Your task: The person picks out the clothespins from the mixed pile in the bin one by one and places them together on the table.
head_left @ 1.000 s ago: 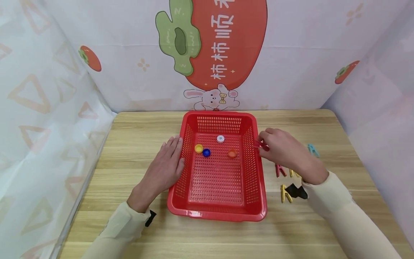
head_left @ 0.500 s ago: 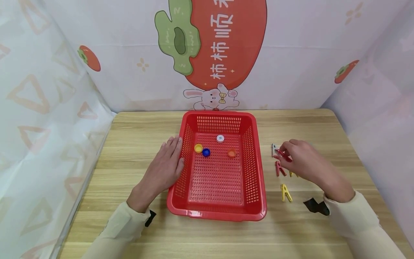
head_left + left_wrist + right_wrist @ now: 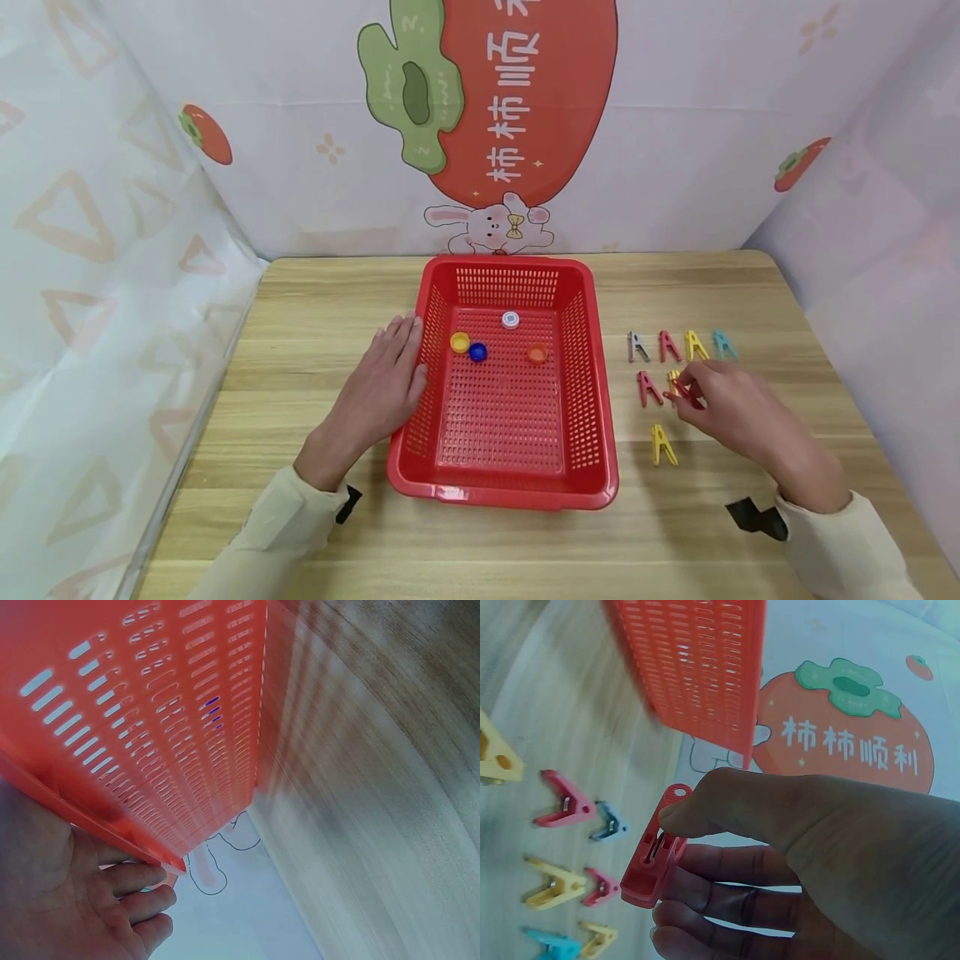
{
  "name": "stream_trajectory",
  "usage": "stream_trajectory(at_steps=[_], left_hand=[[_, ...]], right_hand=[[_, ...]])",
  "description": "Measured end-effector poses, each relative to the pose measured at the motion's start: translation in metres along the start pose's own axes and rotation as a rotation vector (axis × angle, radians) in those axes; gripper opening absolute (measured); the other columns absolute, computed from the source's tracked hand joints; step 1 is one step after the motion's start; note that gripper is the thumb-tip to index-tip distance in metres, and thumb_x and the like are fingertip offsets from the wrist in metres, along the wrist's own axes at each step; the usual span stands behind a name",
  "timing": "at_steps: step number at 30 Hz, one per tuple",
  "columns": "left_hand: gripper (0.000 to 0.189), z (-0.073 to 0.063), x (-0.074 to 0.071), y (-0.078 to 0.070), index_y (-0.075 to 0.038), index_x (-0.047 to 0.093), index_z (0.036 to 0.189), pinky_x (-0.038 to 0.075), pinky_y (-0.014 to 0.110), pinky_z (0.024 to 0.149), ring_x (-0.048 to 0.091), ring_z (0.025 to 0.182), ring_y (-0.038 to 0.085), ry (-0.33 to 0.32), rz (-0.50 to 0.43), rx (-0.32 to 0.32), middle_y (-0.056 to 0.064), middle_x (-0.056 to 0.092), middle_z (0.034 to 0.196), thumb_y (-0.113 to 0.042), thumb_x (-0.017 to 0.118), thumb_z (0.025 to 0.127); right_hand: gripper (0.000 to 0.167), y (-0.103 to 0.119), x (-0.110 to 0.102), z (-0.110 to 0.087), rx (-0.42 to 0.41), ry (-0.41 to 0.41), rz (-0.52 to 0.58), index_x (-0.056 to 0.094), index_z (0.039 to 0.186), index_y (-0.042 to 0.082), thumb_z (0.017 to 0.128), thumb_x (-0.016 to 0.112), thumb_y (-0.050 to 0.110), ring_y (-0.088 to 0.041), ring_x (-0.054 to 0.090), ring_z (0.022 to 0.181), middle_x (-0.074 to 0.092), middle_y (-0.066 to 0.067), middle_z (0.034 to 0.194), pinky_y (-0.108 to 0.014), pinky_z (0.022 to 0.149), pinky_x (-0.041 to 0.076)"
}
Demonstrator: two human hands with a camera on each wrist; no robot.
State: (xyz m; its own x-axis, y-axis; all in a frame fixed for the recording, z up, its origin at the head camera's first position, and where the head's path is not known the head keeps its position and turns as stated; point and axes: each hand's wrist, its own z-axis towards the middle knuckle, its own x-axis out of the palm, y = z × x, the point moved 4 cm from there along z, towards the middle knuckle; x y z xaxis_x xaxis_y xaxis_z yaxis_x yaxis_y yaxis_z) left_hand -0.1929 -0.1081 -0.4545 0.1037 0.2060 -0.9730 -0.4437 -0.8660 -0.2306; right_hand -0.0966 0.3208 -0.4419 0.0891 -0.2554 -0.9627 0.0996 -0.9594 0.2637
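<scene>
My right hand (image 3: 735,412) pinches a red clothespin (image 3: 646,879) between thumb and fingers, low over the clothespins at the table's right. Beneath it, a yellow clothespin (image 3: 672,380) is partly hidden, with a red one (image 3: 643,383) just to its left. Farther back stand a grey clothespin (image 3: 633,342), a red one, a yellow one and a light blue one (image 3: 721,340) in a row; another yellow clothespin (image 3: 657,438) lies nearer the front. My left hand (image 3: 375,383) rests with fingers straight on the left rim of the red basket (image 3: 517,497).
Inside the basket lie a yellow cap (image 3: 460,342), a blue cap (image 3: 477,352), a white cap (image 3: 511,320) and an orange cap (image 3: 537,353). A printed cloth wall (image 3: 337,200) rises behind the wooden table (image 3: 322,292), and white cloth hangs along both sides.
Carrying the red clothespin, my right hand has moved away from the basket's right rim, rightward and nearer the front, uncovering the back row of clothespins. My left hand has stayed put.
</scene>
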Motion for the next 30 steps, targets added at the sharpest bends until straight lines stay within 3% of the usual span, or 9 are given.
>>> stream_trajectory(at_steps=[12,22,30], left_hand=[[0.076,0.000,-0.001,0.000,-0.001,0.019,0.173,0.018,0.056,0.138,0.018,0.170,0.040,0.000,-0.004,0.007,0.018,0.018,0.183,-0.030,0.051,0.111],[0.076,0.000,0.000,0.001,-0.002,0.019,0.174,0.017,0.056,0.138,0.016,0.170,0.039,0.005,-0.012,0.004,0.017,0.018,0.183,-0.030,0.052,0.111],[0.075,-0.001,0.000,0.001,-0.001,0.019,0.173,0.017,0.056,0.138,0.018,0.170,0.040,-0.003,-0.010,0.012,0.019,0.021,0.182,-0.029,0.051,0.111]], right_hand=[[0.026,-0.021,0.023,-0.018,0.066,0.018,-0.002,0.072,0.097,-0.003,0.090,0.087,0.017,-0.016,0.061,0.071,0.069,-0.006,0.084,-0.033,0.061,0.054],[0.023,-0.035,0.037,-0.030,0.099,0.016,-0.007,0.069,0.091,0.001,0.094,0.084,0.018,-0.014,0.055,0.069,0.065,-0.002,0.078,-0.029,0.057,0.047],[0.025,-0.045,0.052,-0.037,0.148,0.039,0.011,0.064,0.087,0.002,0.090,0.084,0.017,-0.016,0.047,0.066,0.053,-0.003,0.074,-0.028,0.056,0.038]])
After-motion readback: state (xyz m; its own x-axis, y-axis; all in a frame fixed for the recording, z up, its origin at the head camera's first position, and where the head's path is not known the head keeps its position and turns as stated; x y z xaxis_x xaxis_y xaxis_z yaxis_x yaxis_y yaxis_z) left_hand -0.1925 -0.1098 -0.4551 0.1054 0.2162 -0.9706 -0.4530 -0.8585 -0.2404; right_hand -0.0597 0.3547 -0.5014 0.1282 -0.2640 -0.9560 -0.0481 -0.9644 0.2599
